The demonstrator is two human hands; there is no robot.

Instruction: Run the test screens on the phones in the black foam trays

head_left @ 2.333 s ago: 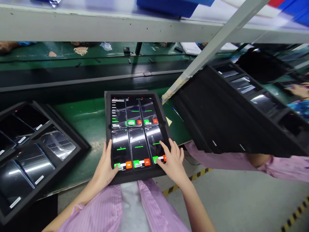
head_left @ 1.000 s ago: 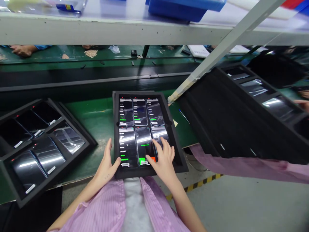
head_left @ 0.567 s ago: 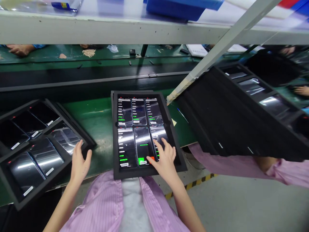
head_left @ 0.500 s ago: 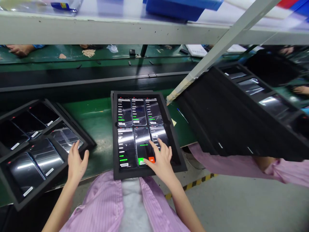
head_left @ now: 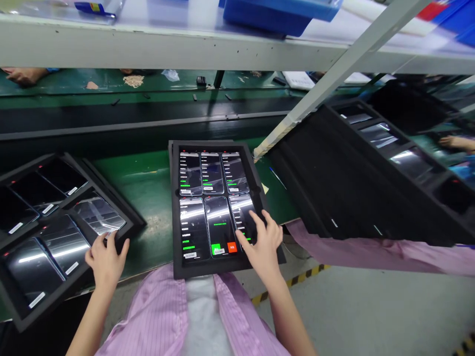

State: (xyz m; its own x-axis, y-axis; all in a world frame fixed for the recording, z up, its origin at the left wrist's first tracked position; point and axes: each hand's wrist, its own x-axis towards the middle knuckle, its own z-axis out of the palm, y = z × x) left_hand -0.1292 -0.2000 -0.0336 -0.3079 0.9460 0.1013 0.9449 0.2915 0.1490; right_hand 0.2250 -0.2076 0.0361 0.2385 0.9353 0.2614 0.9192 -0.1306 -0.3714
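In front of me lies a black foam tray (head_left: 232,269) of smartphones with lit screens, set in two rows. Over the lower-right phone (head_left: 241,207) hovers my right hand (head_left: 265,247), fingers spread and holding nothing; whether a fingertip touches the glass I cannot tell. The lower-middle phone (head_left: 217,212) shows a green and a red button. My left hand (head_left: 107,259) is at the right edge of the left foam tray (head_left: 85,173), its bent fingers apart by the near end of a dark-screened phone (head_left: 97,212). Other dark phones lie in that tray.
A slanted grey post (head_left: 297,116) rises right of the middle tray. Beyond it is a large black tray (head_left: 315,173) with phones behind it, beside a co-worker's pink sleeve (head_left: 371,252). Overhead runs a white shelf (head_left: 148,47) with a blue bin (head_left: 267,17). A pen (head_left: 277,178) lies on the green bench.
My right hand has shifted right, from the lower-middle phone to the lower-right one. My left hand has moved slightly left and down, its fingers more bent. The lit screens look the same.
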